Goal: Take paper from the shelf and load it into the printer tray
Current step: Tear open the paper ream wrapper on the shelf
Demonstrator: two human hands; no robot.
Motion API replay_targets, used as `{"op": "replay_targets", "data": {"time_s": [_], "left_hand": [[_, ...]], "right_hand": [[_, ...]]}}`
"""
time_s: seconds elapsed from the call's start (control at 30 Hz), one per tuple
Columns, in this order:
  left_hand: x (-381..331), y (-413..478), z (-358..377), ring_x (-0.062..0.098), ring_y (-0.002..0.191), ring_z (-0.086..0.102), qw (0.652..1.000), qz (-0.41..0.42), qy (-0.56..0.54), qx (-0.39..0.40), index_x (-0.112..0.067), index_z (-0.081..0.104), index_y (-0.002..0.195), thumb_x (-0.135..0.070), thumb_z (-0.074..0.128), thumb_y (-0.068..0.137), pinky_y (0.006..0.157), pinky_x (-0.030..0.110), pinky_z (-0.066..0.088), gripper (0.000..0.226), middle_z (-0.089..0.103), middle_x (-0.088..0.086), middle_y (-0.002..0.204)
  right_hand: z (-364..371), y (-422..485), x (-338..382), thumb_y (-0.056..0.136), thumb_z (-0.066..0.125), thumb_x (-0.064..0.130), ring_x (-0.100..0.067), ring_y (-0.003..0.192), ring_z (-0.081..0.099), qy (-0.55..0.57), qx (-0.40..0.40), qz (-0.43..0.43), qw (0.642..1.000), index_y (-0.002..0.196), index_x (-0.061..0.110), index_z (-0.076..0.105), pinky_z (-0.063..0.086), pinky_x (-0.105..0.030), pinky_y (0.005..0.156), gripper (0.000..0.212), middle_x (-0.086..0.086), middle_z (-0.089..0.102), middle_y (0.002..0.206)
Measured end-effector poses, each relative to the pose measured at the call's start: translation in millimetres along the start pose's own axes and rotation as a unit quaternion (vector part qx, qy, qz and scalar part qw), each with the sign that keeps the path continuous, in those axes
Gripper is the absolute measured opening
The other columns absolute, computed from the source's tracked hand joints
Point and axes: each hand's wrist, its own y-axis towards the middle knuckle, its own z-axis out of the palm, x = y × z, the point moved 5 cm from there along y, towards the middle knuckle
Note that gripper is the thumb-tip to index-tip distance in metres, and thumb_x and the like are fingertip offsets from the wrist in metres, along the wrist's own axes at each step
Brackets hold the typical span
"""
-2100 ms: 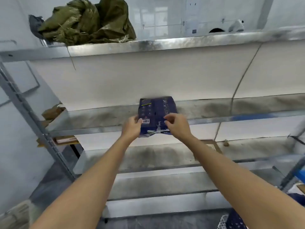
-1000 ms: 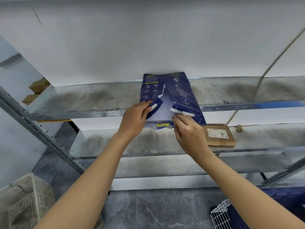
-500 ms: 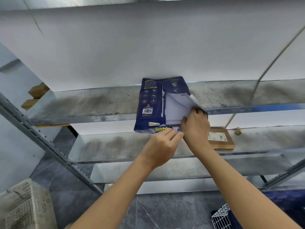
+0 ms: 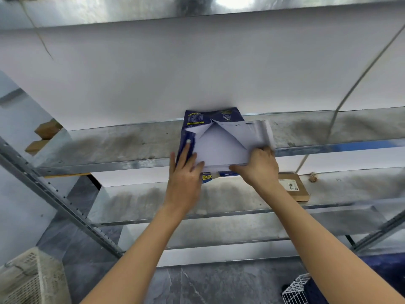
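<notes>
A ream of white paper [image 4: 221, 148] lies in a torn dark blue wrapper [image 4: 213, 116] on the metal shelf [image 4: 109, 148], its near end jutting over the front edge. The wrapper's flaps are spread apart, baring the white sheets. My left hand [image 4: 185, 172] lies flat on the left side of the pack, fingers on the blue wrapper and the paper. My right hand [image 4: 256, 166] grips the near right corner of the stack, next to the folded-back right flap. No printer is in view.
A brown cardboard parcel [image 4: 294, 189] lies on the shelf below [image 4: 339, 187], right of my right wrist. A slanted metal upright [image 4: 57, 194] runs down the left. A pale plastic crate [image 4: 30, 279] and a white wire basket [image 4: 297, 290] stand on the grey floor.
The wrapper went from whole to torn and then spread wide over the white sheets. My left hand moved from the near edge onto the pack's left side; my right hand now holds the near right corner.
</notes>
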Motion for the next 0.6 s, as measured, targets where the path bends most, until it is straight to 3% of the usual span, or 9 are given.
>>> {"op": "replay_targets", "data": {"time_s": [0.1,0.17,0.23,0.43,0.5,0.6], "left_hand": [[17.9,1.4,4.2,0.032,0.153,0.029,0.996,-0.040,0.037,0.072,-0.016,0.070,0.127,-0.040,0.055,0.092,0.121,0.064,0.011,0.045,0.060,0.011,0.144],[21.9,1.1,5.8,0.028,0.154,0.025,0.996,-0.035,0.022,0.083,-0.022,0.067,0.132,-0.049,0.046,0.096,0.123,0.061,0.007,0.050,0.057,0.006,0.148],[28.0,4.0,5.3,0.025,0.155,0.024,0.996,-0.042,-0.005,0.080,-0.025,0.067,0.133,-0.049,0.044,0.098,0.124,0.059,0.005,0.048,0.056,0.000,0.149],[42.9,24.0,2.4,0.031,0.147,0.035,0.992,-0.041,0.006,0.123,-0.032,0.071,0.125,-0.047,0.061,0.091,0.123,0.060,0.012,0.038,0.056,-0.002,0.149],[43.0,29.5,0.9,0.032,0.144,0.037,0.989,-0.036,0.016,0.141,-0.034,0.072,0.123,-0.046,0.062,0.090,0.122,0.059,0.014,0.036,0.055,-0.002,0.150],[40.9,30.7,-2.3,0.033,0.140,0.043,0.992,-0.028,0.033,0.121,-0.035,0.075,0.118,-0.044,0.055,0.095,0.120,0.058,0.021,0.031,0.060,-0.002,0.145]], "right_hand": [[-2.7,1.6,9.3,0.063,0.082,0.047,-0.035,0.115,0.052,-0.023,-0.018,-0.072,0.997,0.116,0.010,0.061,0.048,-0.038,0.081,0.068,-0.013,0.057,0.121],[-4.6,2.9,15.7,0.064,0.085,0.044,-0.031,0.119,0.054,-0.021,-0.019,-0.132,0.991,0.126,0.016,0.058,0.048,-0.038,0.090,0.074,-0.009,0.058,0.128],[-7.4,7.8,15.7,0.063,0.086,0.046,-0.027,0.120,0.055,-0.013,-0.006,-0.156,0.988,0.129,0.019,0.058,0.047,-0.037,0.095,0.077,-0.005,0.060,0.129],[-12.9,28.4,5.9,0.057,0.088,0.050,-0.019,0.099,0.062,0.014,0.047,-0.195,0.980,0.113,0.024,0.070,0.051,-0.031,0.080,0.064,0.002,0.067,0.103],[-10.5,27.3,7.5,0.068,0.083,0.049,-0.021,0.102,0.060,-0.027,0.049,-0.251,0.966,0.115,0.023,0.069,0.049,-0.032,0.080,0.055,0.001,0.065,0.104],[-5.0,16.4,11.6,0.090,0.063,0.043,-0.025,0.100,0.062,-0.148,-0.040,-0.354,0.923,0.100,0.020,0.071,0.052,-0.037,0.070,0.026,-0.001,0.066,0.098]]}}
